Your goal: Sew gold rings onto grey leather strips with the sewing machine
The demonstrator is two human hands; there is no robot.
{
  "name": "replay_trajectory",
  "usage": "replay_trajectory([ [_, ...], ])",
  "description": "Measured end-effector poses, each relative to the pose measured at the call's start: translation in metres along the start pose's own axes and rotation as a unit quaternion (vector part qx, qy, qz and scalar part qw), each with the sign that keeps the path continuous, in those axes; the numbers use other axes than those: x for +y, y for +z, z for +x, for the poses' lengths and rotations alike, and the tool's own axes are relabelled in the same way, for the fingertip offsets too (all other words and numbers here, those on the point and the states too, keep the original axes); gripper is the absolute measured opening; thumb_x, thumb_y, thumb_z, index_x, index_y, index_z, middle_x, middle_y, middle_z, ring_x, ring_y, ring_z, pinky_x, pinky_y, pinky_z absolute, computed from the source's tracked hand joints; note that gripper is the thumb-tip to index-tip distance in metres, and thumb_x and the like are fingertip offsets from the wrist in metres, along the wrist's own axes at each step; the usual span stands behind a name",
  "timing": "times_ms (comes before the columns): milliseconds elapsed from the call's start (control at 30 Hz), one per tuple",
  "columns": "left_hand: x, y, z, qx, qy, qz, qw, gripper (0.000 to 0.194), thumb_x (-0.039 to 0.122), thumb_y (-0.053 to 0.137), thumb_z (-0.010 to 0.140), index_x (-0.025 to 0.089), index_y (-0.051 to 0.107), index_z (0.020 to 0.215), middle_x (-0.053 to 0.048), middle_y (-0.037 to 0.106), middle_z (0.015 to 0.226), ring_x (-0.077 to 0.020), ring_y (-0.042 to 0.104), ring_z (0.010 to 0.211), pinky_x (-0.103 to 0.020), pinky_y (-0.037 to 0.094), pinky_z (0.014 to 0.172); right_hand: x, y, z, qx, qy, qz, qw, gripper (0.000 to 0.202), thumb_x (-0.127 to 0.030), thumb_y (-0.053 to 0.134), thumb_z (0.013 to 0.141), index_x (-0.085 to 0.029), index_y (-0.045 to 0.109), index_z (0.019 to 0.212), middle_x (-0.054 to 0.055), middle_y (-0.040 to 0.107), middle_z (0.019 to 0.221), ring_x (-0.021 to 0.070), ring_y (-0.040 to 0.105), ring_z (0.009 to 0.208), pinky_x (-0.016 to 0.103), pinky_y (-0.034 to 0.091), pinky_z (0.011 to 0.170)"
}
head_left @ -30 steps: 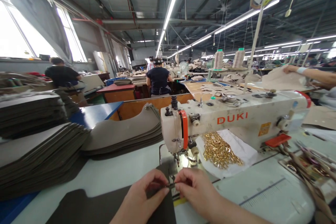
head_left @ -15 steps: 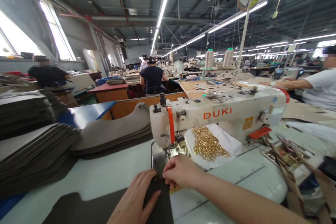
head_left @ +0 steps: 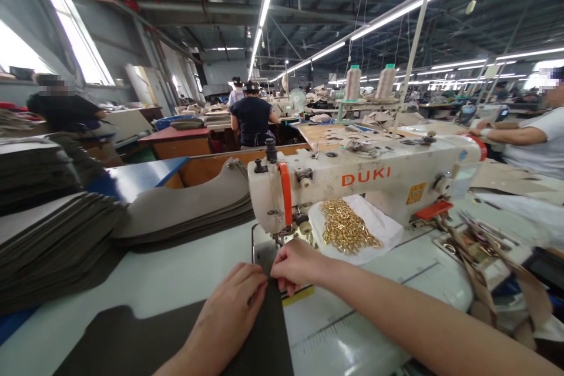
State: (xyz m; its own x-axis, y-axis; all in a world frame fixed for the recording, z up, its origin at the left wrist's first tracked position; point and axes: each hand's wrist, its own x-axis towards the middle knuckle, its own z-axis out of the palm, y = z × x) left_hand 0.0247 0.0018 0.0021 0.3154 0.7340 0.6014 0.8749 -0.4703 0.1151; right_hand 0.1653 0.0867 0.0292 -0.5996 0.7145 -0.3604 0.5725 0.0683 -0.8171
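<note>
A dark grey cut panel (head_left: 141,335) lies on the pale table, its upper end reaching the bed of the white sewing machine (head_left: 326,176). My left hand (head_left: 231,305) rests over the panel, thumb and fingertips pinched together at its upper end. My right hand (head_left: 297,264) is closed just in front of the needle area, fingertips almost meeting those of the left. Whatever either pinch holds is hidden by the fingers. Behind my right hand, a heap of small gold metal rings or links (head_left: 348,226) lies on a white cloth (head_left: 388,226) under the machine arm.
Stacks of dark grey panels (head_left: 57,247) stand at the left, with more panels (head_left: 189,205) behind. Straps and tools fill a tray (head_left: 489,252) at the right. Thread cones (head_left: 352,83) stand behind the machine. Co-workers sit ahead and at the right (head_left: 533,135).
My left thumb has closed against its fingers, hiding a small gold glint seen earlier between my hands. Both hands stay near the needle. The view has shifted slightly.
</note>
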Motion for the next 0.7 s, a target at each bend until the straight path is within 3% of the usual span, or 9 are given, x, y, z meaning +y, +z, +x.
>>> replay_trajectory([
  [200,0.001,0.003,0.005,-0.043,-0.018,0.000,0.999,0.023,0.010,0.041,0.081,0.021,0.058,0.071,-0.003,0.065,0.070,-0.0187,0.064,0.068,-0.030,0.055,0.065,0.003,0.000,-0.005,0.034,-0.047,-0.074,0.996,0.016,-0.009,0.054,0.071,-0.016,0.065,0.063,-0.002,0.061,0.050,0.0125,0.059,0.044,0.018,0.044,0.044],
  [300,0.000,0.002,0.006,-0.052,-0.024,-0.009,0.998,0.021,0.011,0.042,0.081,0.021,0.058,0.071,-0.003,0.067,0.073,-0.0190,0.064,0.070,-0.031,0.055,0.066,0.012,-0.001,-0.012,0.087,-0.117,-0.141,0.979,0.015,-0.014,0.056,0.077,-0.015,0.071,0.079,0.004,0.069,0.069,0.0198,0.065,0.067,0.026,0.049,0.062],
  [433,0.000,0.002,0.007,-0.034,-0.036,-0.032,0.998,0.019,0.013,0.044,0.081,0.022,0.057,0.071,-0.001,0.068,0.073,-0.0175,0.065,0.069,-0.029,0.054,0.066,0.031,-0.004,-0.026,0.114,-0.238,-0.219,0.939,0.018,-0.018,0.057,0.085,-0.019,0.071,0.096,0.007,0.068,0.097,0.0230,0.059,0.096,0.032,0.041,0.087],
  [600,0.001,0.003,0.006,-0.017,-0.030,-0.035,0.999,0.020,0.012,0.044,0.081,0.023,0.058,0.071,0.000,0.069,0.072,-0.0164,0.065,0.068,-0.027,0.054,0.066,0.046,-0.003,-0.030,0.145,-0.358,-0.368,0.846,0.016,-0.017,0.052,0.090,-0.019,0.067,0.088,0.005,0.064,0.085,0.0197,0.054,0.084,0.028,0.042,0.077],
  [700,0.000,0.004,0.004,-0.018,-0.033,-0.036,0.999,0.019,0.012,0.044,0.081,0.023,0.058,0.072,-0.001,0.069,0.074,-0.0164,0.065,0.069,-0.028,0.055,0.067,0.047,-0.001,-0.028,0.161,-0.372,-0.406,0.819,0.012,-0.016,0.053,0.089,-0.019,0.064,0.085,0.003,0.061,0.083,0.0190,0.053,0.082,0.027,0.042,0.073],
])
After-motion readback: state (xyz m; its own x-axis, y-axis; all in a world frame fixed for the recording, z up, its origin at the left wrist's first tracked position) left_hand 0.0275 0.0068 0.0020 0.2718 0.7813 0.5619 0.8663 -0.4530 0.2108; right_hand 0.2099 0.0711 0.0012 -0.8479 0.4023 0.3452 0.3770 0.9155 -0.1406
